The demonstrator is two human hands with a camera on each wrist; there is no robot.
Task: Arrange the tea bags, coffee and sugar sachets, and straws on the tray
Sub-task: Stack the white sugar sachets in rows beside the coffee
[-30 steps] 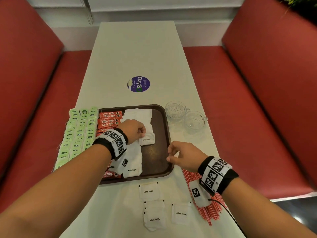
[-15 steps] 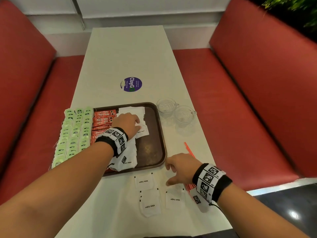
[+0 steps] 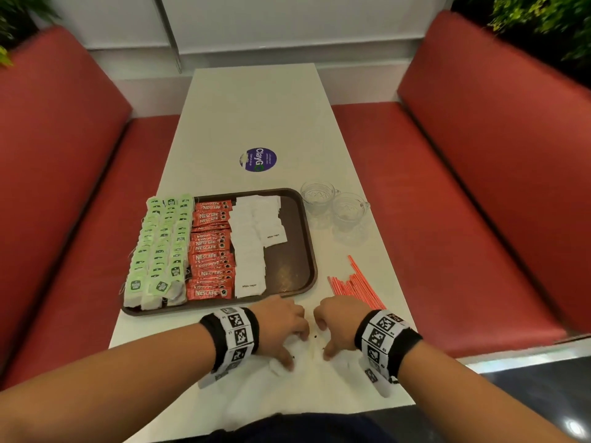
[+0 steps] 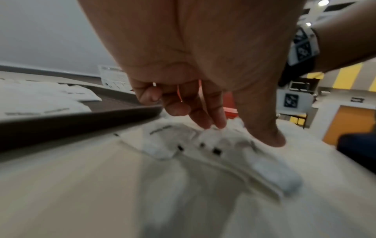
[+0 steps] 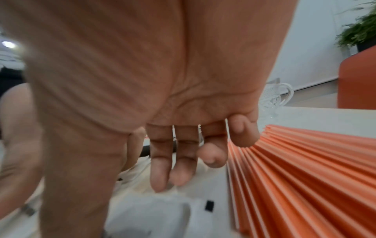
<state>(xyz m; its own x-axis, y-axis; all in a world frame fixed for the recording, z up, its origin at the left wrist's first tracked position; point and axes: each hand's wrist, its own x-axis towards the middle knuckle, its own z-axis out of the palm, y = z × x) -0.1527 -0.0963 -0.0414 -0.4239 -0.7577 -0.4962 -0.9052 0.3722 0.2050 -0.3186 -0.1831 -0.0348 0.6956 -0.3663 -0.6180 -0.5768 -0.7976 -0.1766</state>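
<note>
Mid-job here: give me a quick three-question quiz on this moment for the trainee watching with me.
1. True or false: the straws already lie on the tray.
2. Which row on the tray lies between the tea bags and the white sugar sachets?
3. What do the left hand and the right hand touch: A) the glass cups, B) the loose sugar sachets on the table, C) the round sticker?

Key: 1 false, they lie on the table right of the tray. 2 the coffee sachets. 3 B.
</note>
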